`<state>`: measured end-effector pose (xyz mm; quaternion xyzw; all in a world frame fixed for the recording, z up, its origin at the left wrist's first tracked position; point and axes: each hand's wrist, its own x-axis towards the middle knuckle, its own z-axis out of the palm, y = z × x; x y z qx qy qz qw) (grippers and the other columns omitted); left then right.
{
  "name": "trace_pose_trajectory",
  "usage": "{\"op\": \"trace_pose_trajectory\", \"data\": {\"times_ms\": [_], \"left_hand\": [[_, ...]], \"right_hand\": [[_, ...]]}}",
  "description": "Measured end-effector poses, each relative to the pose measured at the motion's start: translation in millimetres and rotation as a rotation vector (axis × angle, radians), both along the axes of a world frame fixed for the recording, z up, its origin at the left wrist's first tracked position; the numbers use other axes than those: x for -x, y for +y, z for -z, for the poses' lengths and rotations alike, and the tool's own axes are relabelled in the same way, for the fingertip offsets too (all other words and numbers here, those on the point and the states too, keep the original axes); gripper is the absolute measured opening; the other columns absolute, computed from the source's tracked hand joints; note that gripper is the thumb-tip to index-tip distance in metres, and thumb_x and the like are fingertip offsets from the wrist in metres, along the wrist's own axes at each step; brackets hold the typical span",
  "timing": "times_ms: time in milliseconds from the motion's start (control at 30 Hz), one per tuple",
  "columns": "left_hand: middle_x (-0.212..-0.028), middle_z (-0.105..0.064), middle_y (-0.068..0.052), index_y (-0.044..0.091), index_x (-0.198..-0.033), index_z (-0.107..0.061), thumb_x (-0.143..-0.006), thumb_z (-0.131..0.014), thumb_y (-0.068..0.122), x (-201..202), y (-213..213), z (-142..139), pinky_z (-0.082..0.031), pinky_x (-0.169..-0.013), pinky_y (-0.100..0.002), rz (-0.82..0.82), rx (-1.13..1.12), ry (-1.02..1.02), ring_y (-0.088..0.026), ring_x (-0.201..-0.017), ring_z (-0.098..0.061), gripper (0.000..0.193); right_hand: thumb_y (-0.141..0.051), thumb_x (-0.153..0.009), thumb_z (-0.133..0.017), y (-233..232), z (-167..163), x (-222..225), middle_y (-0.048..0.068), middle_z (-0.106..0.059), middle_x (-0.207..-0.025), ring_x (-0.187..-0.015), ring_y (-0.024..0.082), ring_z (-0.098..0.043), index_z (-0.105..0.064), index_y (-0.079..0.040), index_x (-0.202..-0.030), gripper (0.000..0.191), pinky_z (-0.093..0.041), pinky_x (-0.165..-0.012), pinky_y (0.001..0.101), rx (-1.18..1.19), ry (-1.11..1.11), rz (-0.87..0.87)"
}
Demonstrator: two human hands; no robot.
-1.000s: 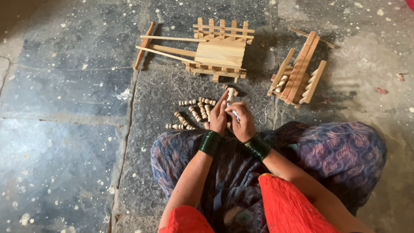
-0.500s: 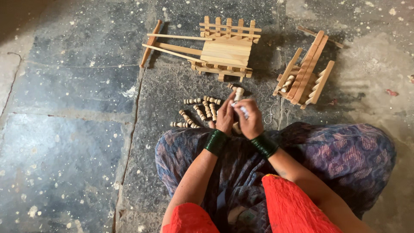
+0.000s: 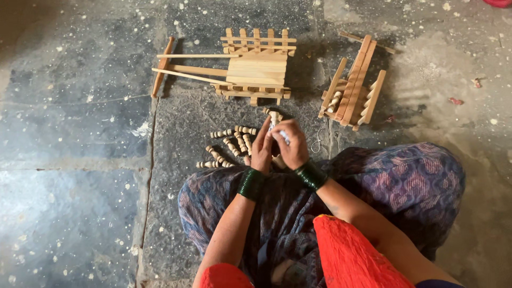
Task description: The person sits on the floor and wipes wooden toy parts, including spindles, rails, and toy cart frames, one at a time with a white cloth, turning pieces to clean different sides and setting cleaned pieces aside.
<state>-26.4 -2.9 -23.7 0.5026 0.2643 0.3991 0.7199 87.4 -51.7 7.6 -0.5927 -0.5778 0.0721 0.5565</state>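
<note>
My left hand (image 3: 261, 152) and my right hand (image 3: 290, 144) meet just above my lap, fingers closed together around a small turned wooden peg (image 3: 274, 118) whose top sticks out above them; something small and white shows between my fingers. Several more turned pegs (image 3: 230, 145) lie scattered on the stone floor just left of my hands. A small wooden cart body with a railed back and two long shafts (image 3: 256, 66) rests on the floor beyond the hands. Both wrists wear dark green bangles.
A second wooden slatted frame (image 3: 354, 82) lies tilted at the right, with a peg tucked inside. The floor is dark speckled stone slabs (image 3: 80, 160) with joints between them. My patterned skirt (image 3: 405, 181) covers my crossed legs at the bottom.
The view has shifted slightly, so the cart and frame sit a little differently in the picture. My hands stay together on the peg in nearly the same place.
</note>
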Motion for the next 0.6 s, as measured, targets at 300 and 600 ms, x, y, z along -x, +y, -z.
{"op": "trace_pose_trajectory", "data": {"times_ms": [300, 600], "left_hand": [[-0.159, -0.048, -0.016, 0.016, -0.160, -0.036, -0.105, -0.055, 0.023, -5.5, -6.1, -5.0, -0.051, -0.106, -0.036, 0.086, 0.032, 0.059, -0.022, -0.125, -0.059, 0.058], [-0.149, -0.054, -0.017, 0.012, -0.159, -0.038, -0.107, -0.052, 0.011, -1.0, 1.5, -2.6, -0.052, -0.105, -0.040, -0.096, 0.028, -0.037, -0.025, -0.128, -0.057, 0.054]], "right_hand": [[-0.001, -0.097, -0.058, 22.2, 13.2, -37.3, 0.008, -0.066, -0.105, -0.094, 0.020, -0.070, -0.062, -0.006, -0.111, 0.015, -0.058, -0.081, 0.0335, -0.024, 0.131, 0.170], [-0.013, -0.102, -0.065, -11.0, 16.3, -0.8, 0.008, -0.067, -0.111, -0.098, 0.020, -0.069, -0.063, -0.007, -0.111, 0.011, -0.057, -0.083, 0.0345, 0.094, 0.081, 0.024]]}}
